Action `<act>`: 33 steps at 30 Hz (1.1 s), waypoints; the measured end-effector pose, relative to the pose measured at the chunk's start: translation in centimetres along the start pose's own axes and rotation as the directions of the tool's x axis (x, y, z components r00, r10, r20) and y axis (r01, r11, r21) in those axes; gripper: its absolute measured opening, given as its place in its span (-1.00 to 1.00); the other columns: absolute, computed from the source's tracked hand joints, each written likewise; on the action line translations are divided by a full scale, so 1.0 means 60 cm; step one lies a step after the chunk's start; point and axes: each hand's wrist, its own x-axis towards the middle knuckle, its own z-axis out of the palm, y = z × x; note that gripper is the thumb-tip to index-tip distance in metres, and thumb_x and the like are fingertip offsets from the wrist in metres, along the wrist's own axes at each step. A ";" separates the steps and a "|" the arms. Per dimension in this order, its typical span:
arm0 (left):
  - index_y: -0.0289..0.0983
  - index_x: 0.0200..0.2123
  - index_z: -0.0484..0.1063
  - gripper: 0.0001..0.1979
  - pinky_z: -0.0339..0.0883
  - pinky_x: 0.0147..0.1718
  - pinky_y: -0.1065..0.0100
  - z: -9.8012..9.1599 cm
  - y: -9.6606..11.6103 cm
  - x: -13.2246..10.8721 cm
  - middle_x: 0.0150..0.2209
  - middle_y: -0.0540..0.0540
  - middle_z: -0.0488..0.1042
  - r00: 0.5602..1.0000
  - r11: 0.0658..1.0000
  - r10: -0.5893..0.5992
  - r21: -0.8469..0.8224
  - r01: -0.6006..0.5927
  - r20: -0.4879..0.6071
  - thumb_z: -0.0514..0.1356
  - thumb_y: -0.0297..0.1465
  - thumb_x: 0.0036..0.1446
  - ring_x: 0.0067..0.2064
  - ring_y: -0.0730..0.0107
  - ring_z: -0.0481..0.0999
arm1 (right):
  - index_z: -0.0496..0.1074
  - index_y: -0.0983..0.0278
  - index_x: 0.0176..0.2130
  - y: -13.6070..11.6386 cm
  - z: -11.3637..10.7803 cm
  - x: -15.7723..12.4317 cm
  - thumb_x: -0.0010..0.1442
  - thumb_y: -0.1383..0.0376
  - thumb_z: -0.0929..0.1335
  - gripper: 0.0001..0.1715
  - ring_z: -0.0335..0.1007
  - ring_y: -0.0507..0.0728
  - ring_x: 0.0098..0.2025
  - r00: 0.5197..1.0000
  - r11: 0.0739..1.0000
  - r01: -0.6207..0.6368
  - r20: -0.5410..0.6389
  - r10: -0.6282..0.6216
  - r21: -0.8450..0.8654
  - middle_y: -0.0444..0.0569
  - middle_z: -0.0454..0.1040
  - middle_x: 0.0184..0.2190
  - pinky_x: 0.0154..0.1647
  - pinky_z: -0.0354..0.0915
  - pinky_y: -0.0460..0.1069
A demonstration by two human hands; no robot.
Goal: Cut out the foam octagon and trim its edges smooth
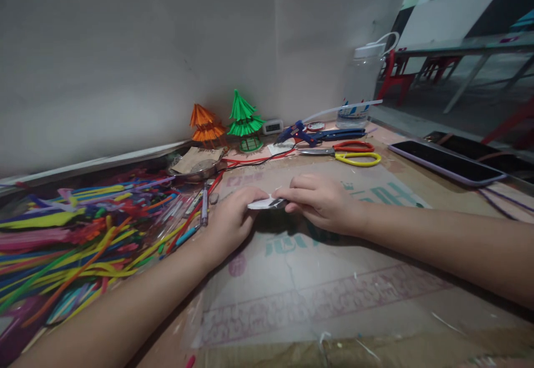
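My left hand (231,220) and my right hand (319,201) meet over a cardboard sheet (300,279) on the table. Both pinch a small white piece (263,203), flat and pale, held just above the cardboard between the fingertips. Fingers of both hands are curled and pressed together on it. A heap of coloured pipe cleaners (70,240) lies just left of my left forearm.
At the back stand an orange paper tree (206,123) and a green paper tree (245,118). A blue glue gun (298,131), scissors with red and yellow handles (354,153), a plastic bottle (362,87) and a phone (444,161) lie to the right. A pen (204,206) lies near my left hand.
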 end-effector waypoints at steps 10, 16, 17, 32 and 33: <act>-0.24 -0.04 0.44 -0.79 0.37 -0.02 0.21 0.005 -0.014 -0.001 -0.08 -0.13 0.55 0.985 0.988 -0.126 -0.106 0.113 -0.118 0.09 -0.41 0.30 -0.01 0.20 0.52 | 0.41 0.31 0.03 0.010 0.003 -0.001 0.41 0.20 0.23 -0.67 0.40 0.14 -0.22 0.965 0.957 -0.226 -0.092 0.245 0.181 0.05 0.51 -0.21 -0.19 0.32 0.03; -0.26 0.08 0.39 -0.68 0.41 -0.03 0.18 0.008 -0.012 0.001 -0.08 -0.14 0.56 0.969 0.957 -0.220 -0.218 0.191 -0.116 0.11 -0.34 0.29 -0.03 0.15 0.54 | 0.42 0.30 0.02 0.025 0.011 -0.003 0.39 0.25 0.23 -0.69 0.45 0.18 -0.09 0.935 0.918 -0.328 -0.064 0.349 0.221 0.09 0.53 -0.10 -0.07 0.36 0.09; -0.27 0.08 0.39 -0.68 0.42 -0.06 0.19 0.009 -0.012 0.001 -0.11 -0.14 0.57 0.965 0.951 -0.237 -0.228 0.207 -0.112 0.11 -0.33 0.29 -0.06 0.16 0.55 | 0.42 0.31 0.02 0.025 0.011 -0.003 0.38 0.25 0.23 -0.69 0.45 0.18 -0.09 0.935 0.917 -0.330 -0.053 0.350 0.225 0.09 0.53 -0.10 -0.08 0.36 0.09; -0.21 -0.03 0.41 -0.75 0.34 0.00 0.26 0.002 -0.021 -0.002 -0.08 -0.09 0.53 0.995 1.000 -0.023 -0.023 0.021 -0.098 0.06 -0.53 0.28 -0.02 0.28 0.49 | 0.43 0.32 0.02 0.015 0.001 -0.002 0.40 0.24 0.23 -0.68 0.37 0.16 -0.22 0.980 0.975 -0.198 0.000 0.199 0.101 0.05 0.50 -0.24 -0.20 0.27 0.03; -0.21 -0.03 0.41 -0.75 0.35 -0.01 0.27 0.002 -0.021 -0.003 -0.08 -0.09 0.53 0.995 1.000 -0.024 -0.017 0.023 -0.094 0.07 -0.53 0.28 -0.03 0.29 0.49 | 0.43 0.33 0.03 0.015 0.001 -0.002 0.40 0.23 0.22 -0.66 0.37 0.16 -0.23 0.980 0.976 -0.196 0.011 0.196 0.090 0.05 0.50 -0.25 -0.21 0.26 0.02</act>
